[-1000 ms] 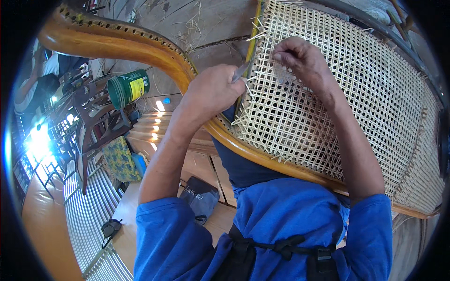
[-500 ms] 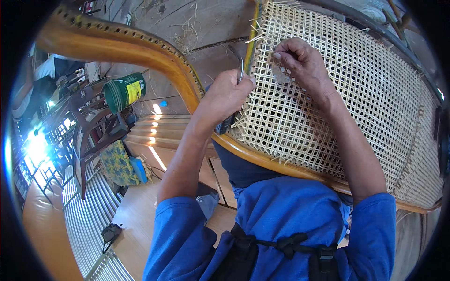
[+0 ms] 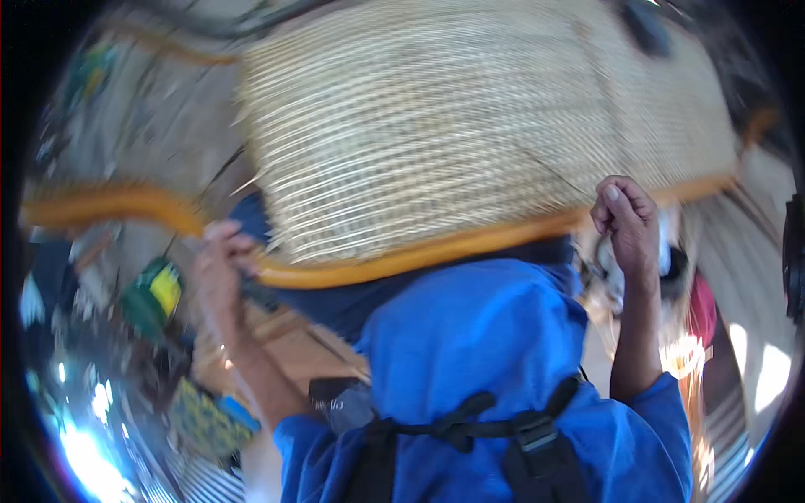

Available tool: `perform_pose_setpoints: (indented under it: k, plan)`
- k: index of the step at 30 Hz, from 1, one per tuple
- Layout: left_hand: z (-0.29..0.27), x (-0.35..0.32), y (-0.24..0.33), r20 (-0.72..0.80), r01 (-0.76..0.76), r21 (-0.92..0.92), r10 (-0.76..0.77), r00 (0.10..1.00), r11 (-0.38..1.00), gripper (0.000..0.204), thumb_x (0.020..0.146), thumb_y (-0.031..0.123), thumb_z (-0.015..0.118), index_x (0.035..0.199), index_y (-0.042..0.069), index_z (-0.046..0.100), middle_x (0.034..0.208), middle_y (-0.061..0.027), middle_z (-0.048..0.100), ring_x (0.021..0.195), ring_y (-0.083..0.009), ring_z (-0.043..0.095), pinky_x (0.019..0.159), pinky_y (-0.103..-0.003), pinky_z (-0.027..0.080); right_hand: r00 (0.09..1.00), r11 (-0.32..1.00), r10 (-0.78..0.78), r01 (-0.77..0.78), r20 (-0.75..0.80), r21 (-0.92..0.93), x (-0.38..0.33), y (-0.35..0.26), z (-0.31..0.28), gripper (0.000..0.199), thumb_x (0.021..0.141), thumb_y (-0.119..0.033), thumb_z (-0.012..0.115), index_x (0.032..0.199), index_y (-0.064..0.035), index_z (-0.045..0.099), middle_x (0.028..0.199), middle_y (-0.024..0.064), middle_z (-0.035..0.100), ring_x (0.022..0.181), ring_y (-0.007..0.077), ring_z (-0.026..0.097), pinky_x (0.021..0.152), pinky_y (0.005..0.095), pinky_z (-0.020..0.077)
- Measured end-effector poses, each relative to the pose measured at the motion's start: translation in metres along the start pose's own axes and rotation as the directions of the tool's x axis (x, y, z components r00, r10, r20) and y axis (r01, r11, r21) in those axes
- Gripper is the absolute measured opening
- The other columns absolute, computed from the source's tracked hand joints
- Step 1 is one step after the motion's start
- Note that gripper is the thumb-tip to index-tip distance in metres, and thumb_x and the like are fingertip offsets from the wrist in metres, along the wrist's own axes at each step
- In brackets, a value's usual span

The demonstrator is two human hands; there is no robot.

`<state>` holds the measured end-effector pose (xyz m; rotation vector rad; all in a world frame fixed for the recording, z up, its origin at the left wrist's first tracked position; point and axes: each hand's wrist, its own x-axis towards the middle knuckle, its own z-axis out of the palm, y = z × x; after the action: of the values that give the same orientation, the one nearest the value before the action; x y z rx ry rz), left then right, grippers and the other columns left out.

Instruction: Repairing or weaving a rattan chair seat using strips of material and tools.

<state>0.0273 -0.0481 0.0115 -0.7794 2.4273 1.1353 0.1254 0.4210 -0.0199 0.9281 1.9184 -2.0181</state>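
A woven cane panel (image 3: 436,126) spans the upper middle, set in a curved orange-brown wooden frame (image 3: 394,260) that lies across my lap. At the near left end of the frame is my left hand (image 3: 220,264), close to or touching the wood. Motion smears its fingers, so what they hold is unclear. My right hand (image 3: 627,220) is raised by the panel's near right edge, fingers closed in a pinch. A thin dark strand (image 3: 558,173) runs over the cane toward those fingertips; its exact kind is blurred.
Beyond my left hand stretches a curved wooden piece (image 3: 117,205). A green bucket with a yellow label (image 3: 151,295) stands at left, above a yellow-and-dark patterned object (image 3: 205,419). On the right lies a red item (image 3: 703,310). A dark object (image 3: 646,29) sits at the panel's far right.
The view has swung, so the panel now appears further left and more level. My right hand has left the panel's left part for its near right edge. The metal tool by my left hand no longer shows.
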Motion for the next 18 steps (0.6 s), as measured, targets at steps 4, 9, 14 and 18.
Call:
perform_pose_setpoints:
  k: [4,9,14,18]
  plan:
    - [0.0,0.004,0.011,0.075,0.044,-0.167,-0.032,0.997,0.985,0.039,0.095,0.043,0.046,0.09,0.006,0.057,0.062,0.0017,0.049,0.044,-0.0063,0.042,0.041,-0.021,0.035,0.93,0.976,0.169,-0.204,-0.327,-0.075,-0.076,0.04,-0.08,0.02,0.091,-0.021,0.055,0.085,-0.0032,0.059,0.057,-0.0004,0.051,0.049,0.0068,0.045,0.048,0.0209,0.0358]
    - [0.016,0.004,0.015,0.158,0.069,-0.076,-0.056,0.986,0.995,0.037,0.092,0.044,0.05,0.084,0.008,0.056,0.06,0.0023,0.045,0.041,-0.0059,0.039,0.039,-0.021,0.032,0.851,0.866,0.245,-0.407,-0.464,-0.29,-0.148,0.164,-0.1,0.019,0.091,-0.022,0.054,0.086,-0.0039,0.059,0.06,-0.0002,0.054,0.052,0.0069,0.049,0.048,0.0223,0.0394]
    - [0.017,0.004,0.013,0.168,0.077,-0.012,-0.074,0.983,0.997,0.037,0.091,0.045,0.052,0.082,0.009,0.054,0.059,0.0027,0.044,0.04,-0.0067,0.039,0.037,-0.021,0.031,0.782,0.77,0.171,-0.485,-0.599,-0.414,-0.177,0.218,-0.066,0.017,0.084,-0.014,0.055,0.089,0.0009,0.06,0.076,0.017,0.06,0.072,0.0285,0.058,0.068,0.0376,0.0456]
    - [0.017,0.005,0.015,0.165,0.067,0.037,-0.072,0.984,0.997,0.037,0.092,0.043,0.052,0.082,0.008,0.054,0.059,0.002,0.045,0.04,-0.007,0.039,0.037,-0.022,0.032,0.779,0.688,0.007,-0.459,-0.627,-0.562,-0.186,0.227,-0.053,0.017,0.083,-0.014,0.055,0.094,-0.0015,0.059,0.087,0.0193,0.058,0.083,0.0343,0.056,0.075,0.0415,0.0444]
